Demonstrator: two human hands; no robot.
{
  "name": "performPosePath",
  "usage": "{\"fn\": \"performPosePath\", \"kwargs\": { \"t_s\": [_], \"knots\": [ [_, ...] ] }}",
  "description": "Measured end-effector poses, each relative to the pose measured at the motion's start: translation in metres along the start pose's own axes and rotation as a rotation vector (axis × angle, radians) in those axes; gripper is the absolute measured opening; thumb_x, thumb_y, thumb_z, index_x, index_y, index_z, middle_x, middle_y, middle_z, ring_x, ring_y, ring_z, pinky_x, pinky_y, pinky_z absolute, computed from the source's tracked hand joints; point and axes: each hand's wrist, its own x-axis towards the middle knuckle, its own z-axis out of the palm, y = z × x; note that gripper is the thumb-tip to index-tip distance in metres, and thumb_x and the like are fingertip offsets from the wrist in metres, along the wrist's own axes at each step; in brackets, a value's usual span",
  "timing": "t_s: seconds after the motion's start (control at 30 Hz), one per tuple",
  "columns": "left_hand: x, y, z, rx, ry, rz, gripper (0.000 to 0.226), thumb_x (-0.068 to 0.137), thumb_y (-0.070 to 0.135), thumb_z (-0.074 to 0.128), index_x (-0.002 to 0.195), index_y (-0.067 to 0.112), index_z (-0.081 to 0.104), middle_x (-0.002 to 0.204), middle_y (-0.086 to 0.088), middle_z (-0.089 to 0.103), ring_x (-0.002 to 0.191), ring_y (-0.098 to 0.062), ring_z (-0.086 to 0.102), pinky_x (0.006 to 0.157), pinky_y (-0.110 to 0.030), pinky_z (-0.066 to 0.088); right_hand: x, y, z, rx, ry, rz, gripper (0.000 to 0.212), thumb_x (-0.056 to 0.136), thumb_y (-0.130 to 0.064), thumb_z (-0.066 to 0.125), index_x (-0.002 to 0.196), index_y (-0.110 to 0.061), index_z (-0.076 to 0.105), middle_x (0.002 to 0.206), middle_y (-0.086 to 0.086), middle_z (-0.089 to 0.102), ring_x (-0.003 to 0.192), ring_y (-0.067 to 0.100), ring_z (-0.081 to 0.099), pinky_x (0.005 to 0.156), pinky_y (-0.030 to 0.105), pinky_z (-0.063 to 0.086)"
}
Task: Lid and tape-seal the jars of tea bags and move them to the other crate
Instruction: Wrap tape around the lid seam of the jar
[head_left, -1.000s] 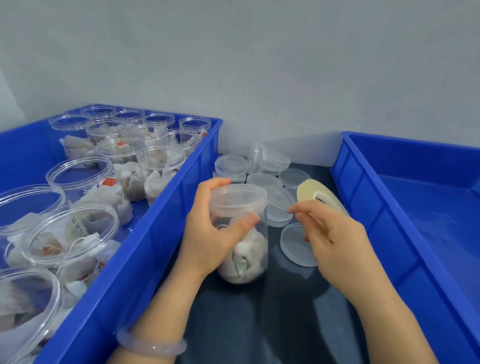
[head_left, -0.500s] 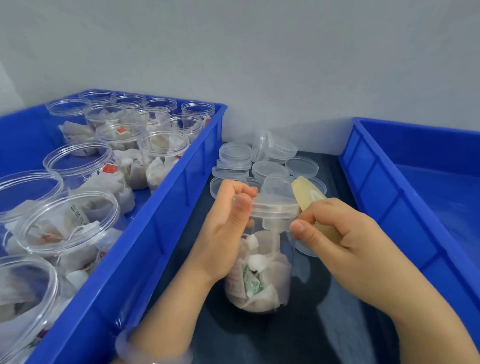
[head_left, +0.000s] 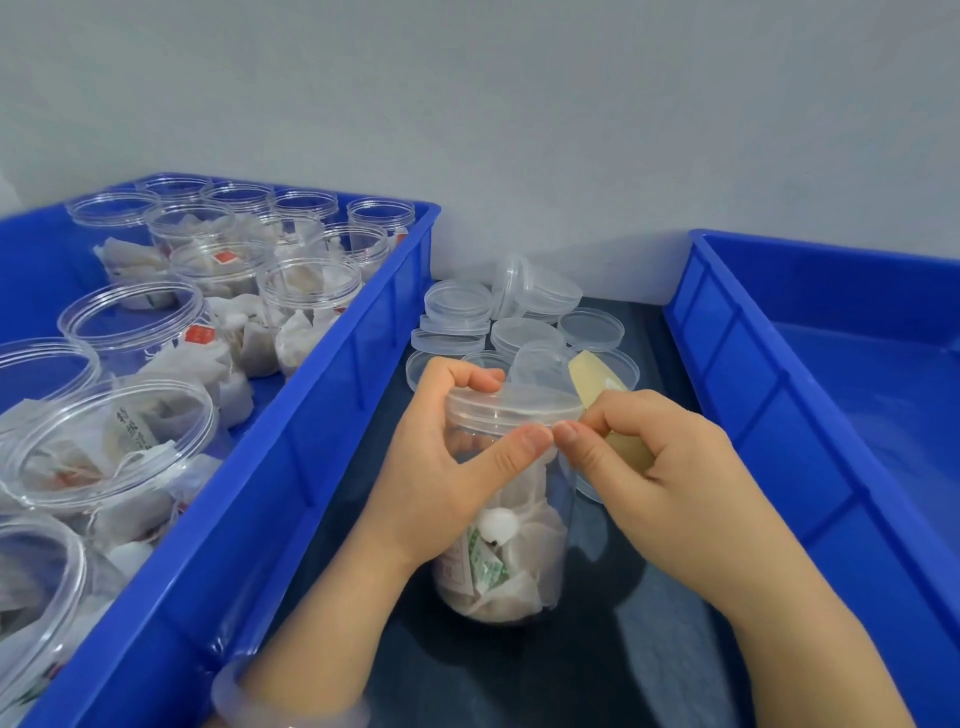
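Jar (head_left: 498, 545), lid (head_left: 514, 410) on: table betw. crates, toward near edge. L hand (head_left: 441, 467) curled round its neck; R hand (head_left: 649, 467) pinches tape roll (head_left: 597, 384) at lid rim. Sealing prob. just starting. Left crate (head_left: 322, 431): many open jars (head_left: 306, 291), unlidded. Right crate (head_left: 727, 389): no jars seen.

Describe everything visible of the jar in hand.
The jar is clear plastic, cylindrical, upright on the dark table between the left crate and right crate. A clear lid sits on top. White tea bags fill its lower half, one sachet printed green. The left hand grips it at the lid, thumb in front. The right hand, holding a tape roll, meets that thumb at the lid's lower edge.
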Motion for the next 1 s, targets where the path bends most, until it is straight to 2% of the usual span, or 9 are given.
{"fn": "performPosePath", "kwargs": {
  "t_s": [0.13,0.27,0.43,0.53,0.6,0.73,0.8,0.9,1.0],
  "knots": [
    [-0.001,-0.002,-0.001,-0.018,0.033,0.018,0.041,0.064,0.043,0.069,0.094,0.020,0.052,0.115,0.001,0.062,0.097,-0.005,0.067,0.073,-0.015,0.051,-0.002,-0.002,0.003,-0.045,0.068,0.060,0.050,0.059,-0.079,0.042,0.069,-0.033,0.061,0.051,-0.009,0.050,0.050,0.009,0.045,0.047,0.025,0.035],
    [0.002,-0.001,-0.008,-0.079,-0.001,0.011,0.045,0.059,0.036,0.072,0.092,0.012,0.053,0.113,-0.008,0.063,0.095,-0.012,0.068,0.070,-0.018,0.053,-0.001,0.001,-0.006,-0.054,-0.051,0.206,0.065,0.043,-0.089,0.042,0.083,-0.043,0.064,0.060,-0.014,0.055,0.057,0.003,0.048,0.055,0.022,0.039],
    [0.005,-0.001,-0.017,-0.096,-0.003,-0.054,0.046,0.053,0.036,0.075,0.087,0.012,0.056,0.105,-0.006,0.070,0.089,-0.012,0.070,0.064,-0.016,0.052,-0.002,0.007,-0.021,0.099,-0.237,0.151,0.030,0.063,-0.062,0.061,0.092,-0.052,0.062,0.074,-0.012,0.065,0.042,0.005,0.052,0.047,0.015,0.044],
    [0.006,-0.003,-0.022,-0.079,0.030,-0.078,0.052,0.049,0.043,0.081,0.086,0.015,0.058,0.106,-0.008,0.071,0.093,-0.031,0.068,0.074,-0.043,0.057,-0.002,0.007,-0.021,0.167,-0.291,0.102,0.040,0.060,-0.069,0.054,0.093,-0.048,0.063,0.069,-0.004,0.061,0.042,0.010,0.055,0.048,0.019,0.044],
    [0.006,-0.003,-0.023,-0.088,0.041,-0.091,0.042,0.054,0.042,0.076,0.085,0.019,0.060,0.108,-0.009,0.070,0.097,-0.042,0.065,0.082,-0.064,0.048,-0.002,0.008,-0.020,0.181,-0.313,0.089,0.042,0.061,-0.069,0.050,0.093,-0.045,0.063,0.072,0.007,0.060,0.043,0.012,0.058,0.048,0.021,0.043],
    [0.006,-0.002,-0.022,-0.097,0.009,-0.118,0.028,0.056,0.041,0.075,0.079,0.029,0.065,0.111,-0.008,0.070,0.100,-0.045,0.062,0.084,-0.075,0.040,-0.001,0.008,-0.022,0.165,-0.326,0.100,0.042,0.065,-0.068,0.044,0.091,-0.042,0.064,0.087,0.019,0.060,0.048,0.015,0.064,0.049,0.018,0.040],
    [0.005,0.000,-0.021,-0.116,-0.019,-0.134,0.038,0.051,0.047,0.082,0.081,0.029,0.066,0.113,-0.008,0.069,0.102,-0.043,0.063,0.086,-0.071,0.043,-0.001,0.007,-0.021,0.144,-0.336,0.118,0.036,0.071,-0.066,0.045,0.091,-0.042,0.063,0.093,0.019,0.061,0.052,0.014,0.066,0.049,0.018,0.040],
    [0.004,0.003,-0.021,-0.107,-0.063,-0.126,0.064,0.045,0.065,0.083,0.088,0.023,0.062,0.116,-0.005,0.068,0.105,-0.026,0.066,0.080,-0.036,0.056,-0.002,0.006,-0.017,0.096,-0.347,0.131,0.028,0.080,-0.055,0.042,0.090,-0.038,0.062,0.095,0.011,0.065,0.055,0.009,0.066,0.060,0.031,0.049],
    [0.003,0.008,-0.019,-0.106,-0.110,-0.130,0.078,0.042,0.066,0.083,0.095,0.014,0.056,0.120,-0.005,0.066,0.109,-0.019,0.065,0.074,-0.020,0.053,-0.003,0.006,-0.014,0.030,-0.310,0.118,0.028,0.080,-0.054,0.038,0.085,-0.035,0.058,0.075,0.003,0.062,0.054,0.010,0.061,0.048,0.023,0.043]
  ]
}}
